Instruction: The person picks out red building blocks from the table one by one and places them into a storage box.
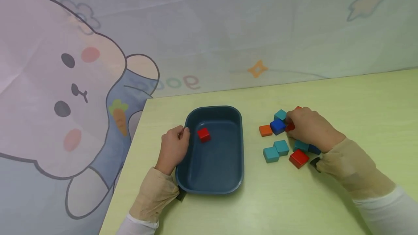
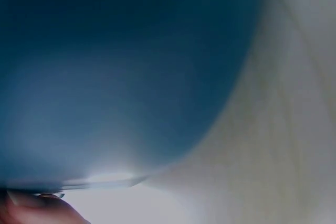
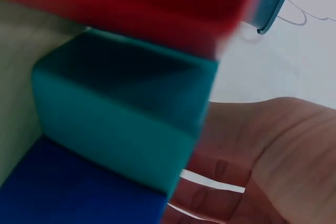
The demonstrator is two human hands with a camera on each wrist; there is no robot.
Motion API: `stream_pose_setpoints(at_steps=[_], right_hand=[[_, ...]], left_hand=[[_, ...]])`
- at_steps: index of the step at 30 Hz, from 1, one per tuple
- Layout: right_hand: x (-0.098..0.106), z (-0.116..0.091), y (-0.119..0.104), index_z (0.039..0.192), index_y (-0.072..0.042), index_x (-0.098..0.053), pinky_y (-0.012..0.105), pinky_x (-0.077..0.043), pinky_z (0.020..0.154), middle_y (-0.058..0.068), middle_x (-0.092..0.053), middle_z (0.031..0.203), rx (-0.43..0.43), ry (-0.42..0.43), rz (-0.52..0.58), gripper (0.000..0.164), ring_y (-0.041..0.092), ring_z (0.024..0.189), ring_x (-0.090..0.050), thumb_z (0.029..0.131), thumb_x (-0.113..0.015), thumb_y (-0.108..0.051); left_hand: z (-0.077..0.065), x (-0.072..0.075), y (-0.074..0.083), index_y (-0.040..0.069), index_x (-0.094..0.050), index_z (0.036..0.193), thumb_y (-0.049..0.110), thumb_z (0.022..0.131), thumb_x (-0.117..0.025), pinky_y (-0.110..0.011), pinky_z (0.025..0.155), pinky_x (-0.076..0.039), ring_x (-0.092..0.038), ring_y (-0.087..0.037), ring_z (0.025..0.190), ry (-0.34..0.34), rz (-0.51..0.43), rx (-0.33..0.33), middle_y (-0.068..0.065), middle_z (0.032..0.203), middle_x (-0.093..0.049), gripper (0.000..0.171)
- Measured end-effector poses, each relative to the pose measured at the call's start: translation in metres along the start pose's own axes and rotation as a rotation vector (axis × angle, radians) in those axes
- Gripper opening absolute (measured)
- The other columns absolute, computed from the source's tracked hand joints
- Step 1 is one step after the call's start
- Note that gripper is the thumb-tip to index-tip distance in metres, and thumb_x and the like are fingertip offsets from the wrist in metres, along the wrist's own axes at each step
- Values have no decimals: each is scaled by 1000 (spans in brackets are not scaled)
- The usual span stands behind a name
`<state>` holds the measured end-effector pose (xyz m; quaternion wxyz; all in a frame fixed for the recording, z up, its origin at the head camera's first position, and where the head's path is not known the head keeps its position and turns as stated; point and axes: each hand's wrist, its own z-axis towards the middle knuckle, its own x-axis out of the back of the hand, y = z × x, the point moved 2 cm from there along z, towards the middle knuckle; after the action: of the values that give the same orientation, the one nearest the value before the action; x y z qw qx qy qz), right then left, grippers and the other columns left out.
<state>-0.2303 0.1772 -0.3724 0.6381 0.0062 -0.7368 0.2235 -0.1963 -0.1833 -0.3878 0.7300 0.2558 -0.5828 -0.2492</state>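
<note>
My left hand (image 1: 173, 148) grips the left rim of a dark blue plastic tub (image 1: 215, 186), its thumb over the edge. One red block (image 1: 204, 135) lies inside, toward the back left. In the left wrist view the tub's side (image 2: 115, 98) fills most of the picture, with a fingertip (image 2: 42, 211) under its rim. Over on the right, my right hand (image 1: 310, 128) reaches down among loose blocks and pinches a red block (image 1: 289, 127), partly covered by the fingers. A blue block (image 1: 278, 126) and a teal block (image 1: 280, 115) are just left of those fingertips.
An orange block (image 1: 265, 130) and two teal blocks (image 1: 271, 154) lie between tub and right hand. Under the right wrist are a red block (image 1: 299, 159), a teal block (image 3: 115, 103) and a dark blue block (image 3: 84, 187). A printed cloth (image 1: 209, 39) hangs behind the table.
</note>
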Motion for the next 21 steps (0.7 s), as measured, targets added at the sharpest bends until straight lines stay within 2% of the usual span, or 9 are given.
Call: stream_pose_setpoints(at_steps=[5, 11, 17, 21], right_hand=[[1, 0, -1, 95, 5, -71, 41, -54, 65, 16, -71, 84, 41, 10, 8, 18, 27, 71, -60, 78, -69, 2], [8, -2, -5, 100, 7, -71, 45, -56, 72, 19, -71, 89, 69, 21, 18, 23, 30, 78, -63, 78, -69, 5], [17, -7, -13, 102, 7, -71, 45, -56, 71, 20, -71, 90, 82, 55, 5, 24, 31, 78, -63, 78, -69, 4], [20, -11, -21, 103, 8, -71, 41, -55, 68, 20, -70, 90, 88, 59, 35, 23, 29, 76, -62, 80, -69, 3]], left_hand=[[0, -1, -1, 13, -42, 57, 19, 98, -52, -23, 43, -24, -35, -16, 46, 4, 0, -2, 0, 51, -33, 43], [0, -1, -3, 13, -42, 56, 19, 98, -52, -23, 43, -24, -35, -16, 46, 8, 0, -7, 0, 51, -33, 43], [-1, 0, -2, 13, -42, 56, 19, 98, -52, -23, 43, -24, -35, -16, 46, 6, 2, -5, 1, 51, -33, 43], [-1, 0, -1, 14, -41, 56, 19, 98, -52, -23, 43, -23, -34, -16, 45, 6, 6, -18, 1, 51, -32, 44]])
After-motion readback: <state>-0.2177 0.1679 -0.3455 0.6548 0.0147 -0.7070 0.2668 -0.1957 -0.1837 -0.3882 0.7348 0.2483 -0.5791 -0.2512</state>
